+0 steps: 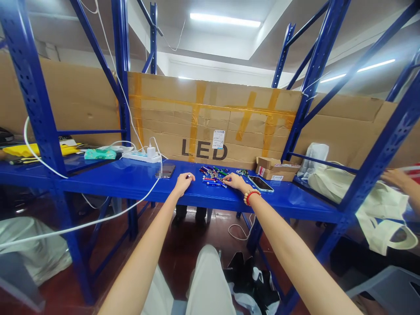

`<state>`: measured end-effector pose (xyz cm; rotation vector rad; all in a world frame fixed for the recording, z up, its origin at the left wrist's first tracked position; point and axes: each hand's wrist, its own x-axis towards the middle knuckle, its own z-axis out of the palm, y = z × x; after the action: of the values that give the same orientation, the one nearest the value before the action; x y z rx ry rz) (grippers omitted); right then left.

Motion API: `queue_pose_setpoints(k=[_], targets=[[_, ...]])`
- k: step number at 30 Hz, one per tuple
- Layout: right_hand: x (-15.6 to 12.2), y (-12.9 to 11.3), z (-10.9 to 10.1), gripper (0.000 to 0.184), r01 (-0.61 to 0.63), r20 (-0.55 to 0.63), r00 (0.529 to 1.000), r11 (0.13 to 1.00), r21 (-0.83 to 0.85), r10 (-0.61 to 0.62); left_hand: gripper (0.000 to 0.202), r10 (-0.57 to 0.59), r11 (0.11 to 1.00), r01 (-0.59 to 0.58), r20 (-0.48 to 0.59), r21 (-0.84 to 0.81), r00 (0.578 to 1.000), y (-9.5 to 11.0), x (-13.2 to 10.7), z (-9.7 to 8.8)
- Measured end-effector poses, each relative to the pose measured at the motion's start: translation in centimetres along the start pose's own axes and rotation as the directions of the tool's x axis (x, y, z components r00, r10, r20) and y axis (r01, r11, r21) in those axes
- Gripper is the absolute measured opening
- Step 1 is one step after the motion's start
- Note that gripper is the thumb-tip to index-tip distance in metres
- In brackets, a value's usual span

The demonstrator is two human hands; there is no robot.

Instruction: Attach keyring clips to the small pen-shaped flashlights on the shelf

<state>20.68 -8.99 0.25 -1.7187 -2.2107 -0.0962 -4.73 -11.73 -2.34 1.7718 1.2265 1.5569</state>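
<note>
My left hand [184, 183] is over the front of the blue table, left of the pile, with its fingers curled closed. A small dark end shows at the fingers, too small to name. The pile [215, 175] is made of several small shiny cylinders in blue, red, green and purple, mixed with metallic bits. At its right edge, my right hand [235, 181] has its fingertips pressed together, down among the pieces. Whatever they grip is hidden. Beaded and red bracelets [251, 196] circle the right wrist.
A phone [261, 183] lies right of my right hand, before an open cardboard box [277, 169]. Another dark phone [166, 171] and a power strip [141, 156] lie left. A white cable [131, 209] hangs across the front left. Blue posts [377, 153] flank the table; another person's arm [398, 181] is far right.
</note>
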Motion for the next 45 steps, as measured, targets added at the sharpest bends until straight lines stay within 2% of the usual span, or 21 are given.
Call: queue_pose_setpoints(k=[5, 11, 15, 18, 21, 24, 26, 28, 30, 32, 36, 42, 45], targets=[[0.2, -0.9, 0.6, 0.024, -0.056, -0.016, 0.998, 0.998, 0.030, 0.056, 0.018, -0.012, 1.000, 0.012, -0.006, -0.010, 1.000, 0.2, -0.2, 0.0], [-0.2, -2.0, 1.5, 0.024, -0.149, -0.105, 0.983, 0.988, 0.049, 0.153, 0.019, 0.004, 1.000, -0.004, -0.001, 0.011, 1.000, 0.1, -0.2, 0.0], [-0.4, -2.6, 1.4, 0.023, -0.112, -0.273, 0.956, 0.994, -0.003, 0.107, 0.020, 0.014, 1.000, -0.014, 0.008, 0.013, 1.000, -0.1, -0.1, 0.0], [-0.2, -3.4, 0.8, 0.023, -0.006, -0.445, 0.896, 0.999, -0.050, -0.017, 0.020, 0.021, 1.000, -0.021, 0.036, -0.005, 0.999, -0.2, -0.1, 0.0], [-0.1, -5.1, 0.1, 0.024, 0.201, -0.535, 0.810, 0.971, -0.128, -0.238, 0.021, 0.036, 0.999, -0.035, 0.048, -0.015, 0.998, -0.2, -0.1, 0.0], [-0.4, -7.9, 0.0, 0.025, 0.406, -0.555, 0.688, 0.882, -0.239, -0.467, 0.021, 0.054, 0.998, -0.054, 0.043, -0.010, 0.998, -0.1, -0.1, 0.0], [-0.6, -9.9, 0.2, 0.026, 0.488, -0.560, 0.609, 0.822, -0.294, -0.562, 0.021, 0.063, 0.998, -0.062, 0.030, -0.014, 0.998, -0.2, 0.0, 0.1], [-0.9, -11.5, 0.5, 0.026, 0.550, -0.520, 0.562, 0.760, -0.345, -0.643, 0.020, 0.049, 0.998, -0.049, 0.009, -0.026, 0.999, -0.4, 0.0, 0.1], [-1.0, -12.5, 0.7, 0.026, 0.564, -0.489, 0.558, 0.739, -0.370, -0.671, 0.018, 0.014, 0.999, -0.015, -0.023, -0.037, 1.000, -0.5, 0.0, 0.2], [-1.1, -12.8, 0.8, 0.026, 0.554, -0.473, 0.578, 0.745, -0.371, -0.665, 0.017, -0.012, 0.999, 0.010, -0.048, -0.043, 0.999, -0.7, 0.1, 0.3], [-1.3, -12.4, 0.6, 0.029, 0.542, -0.444, 0.617, 0.760, -0.358, -0.650, 0.018, 0.020, 0.998, -0.023, -0.037, -0.057, 0.999, -0.8, 0.2, 0.3], [-2.2, -12.2, 0.0, 0.029, 0.556, -0.382, 0.608, 0.716, -0.422, -0.697, 0.026, 0.051, 0.997, -0.051, -0.008, -0.049, 0.999, -0.7, 0.2, 0.2], [-2.3, -13.0, -0.2, 0.025, 0.529, -0.372, 0.635, 0.732, -0.429, -0.677, 0.028, 0.039, 0.999, -0.040, -0.029, -0.016, 0.999, -0.5, 0.0, 0.2]])
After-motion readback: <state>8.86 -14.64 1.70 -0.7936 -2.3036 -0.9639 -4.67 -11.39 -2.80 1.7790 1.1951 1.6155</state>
